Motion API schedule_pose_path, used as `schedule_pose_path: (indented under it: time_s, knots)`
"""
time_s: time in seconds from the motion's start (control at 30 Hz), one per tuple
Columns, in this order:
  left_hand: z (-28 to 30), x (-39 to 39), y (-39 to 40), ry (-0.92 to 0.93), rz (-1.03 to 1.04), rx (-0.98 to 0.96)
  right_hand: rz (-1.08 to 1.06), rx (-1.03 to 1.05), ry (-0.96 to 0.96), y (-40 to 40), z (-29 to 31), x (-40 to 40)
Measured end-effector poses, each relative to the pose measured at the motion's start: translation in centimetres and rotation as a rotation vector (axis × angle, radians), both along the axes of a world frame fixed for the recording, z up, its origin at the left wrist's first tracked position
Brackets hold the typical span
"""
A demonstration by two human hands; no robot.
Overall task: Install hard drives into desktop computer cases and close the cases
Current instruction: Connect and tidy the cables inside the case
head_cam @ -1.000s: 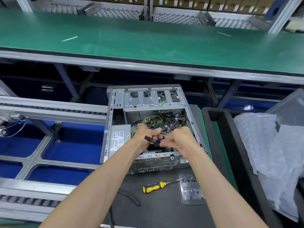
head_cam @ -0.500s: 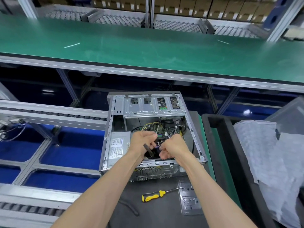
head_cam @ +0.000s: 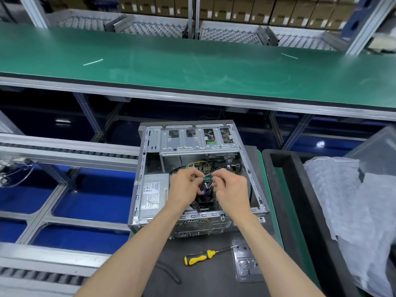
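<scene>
Yellow-and-black handled screwdriver [head_cam: 200,257] lies on the dark grey work mat [head_cam: 205,279] near its front edge, tip pointing right toward a clear plastic blister tray [head_cam: 246,262] just beside it. A black cable [head_cam: 169,273] curls on the mat left of the screwdriver. These three items lie as they did a second ago.

Behind them, toward the mat's far edge, the open grey steel desktop computer case [head_cam: 197,174] lies on its side with its panel off. Its silver power supply box [head_cam: 151,195] sits in the near left part of the chassis, and the perforated silver drive cage [head_cam: 199,139] spans the far end. No hard drive can be made out in the cage from this view.

Both hands are over the middle of the case interior. The left hand [head_cam: 184,187] has its fingers curled, pinching a small bundle of thin coloured wires [head_cam: 207,179]. The right hand [head_cam: 232,189] pinches the same bundle from the other side, fingertips nearly meeting those of the left. A second ago the left hand held a dark connector; that part is now hidden between the hands. Both hands now sit further into the chassis than before.

Right of the mat, a black foam-lined bin [head_cam: 300,200] holds white bubble-wrap sheets [head_cam: 353,211]. Beyond the case runs the green conveyor belt [head_cam: 192,67].
</scene>
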State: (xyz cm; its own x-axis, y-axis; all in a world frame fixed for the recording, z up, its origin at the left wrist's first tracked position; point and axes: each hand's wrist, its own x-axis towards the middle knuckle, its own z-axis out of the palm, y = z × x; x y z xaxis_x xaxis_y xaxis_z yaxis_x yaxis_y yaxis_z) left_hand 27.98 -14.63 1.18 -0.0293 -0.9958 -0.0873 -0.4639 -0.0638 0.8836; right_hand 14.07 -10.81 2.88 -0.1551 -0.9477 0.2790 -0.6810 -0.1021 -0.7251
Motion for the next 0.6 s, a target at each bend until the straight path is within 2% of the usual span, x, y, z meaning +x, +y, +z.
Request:
schedule_pose_path:
  time_s: [0.17,0.6]
  knots:
    - [0.02,0.04,0.03,-0.021,0.005,-0.051,-0.106,0.107,-0.241,-0.57,0.19,0.25]
    - [0.51,-0.19,0.30,-0.077,-0.039,-0.100,-0.047,0.084,-0.096,-0.65,0.08,0.45]
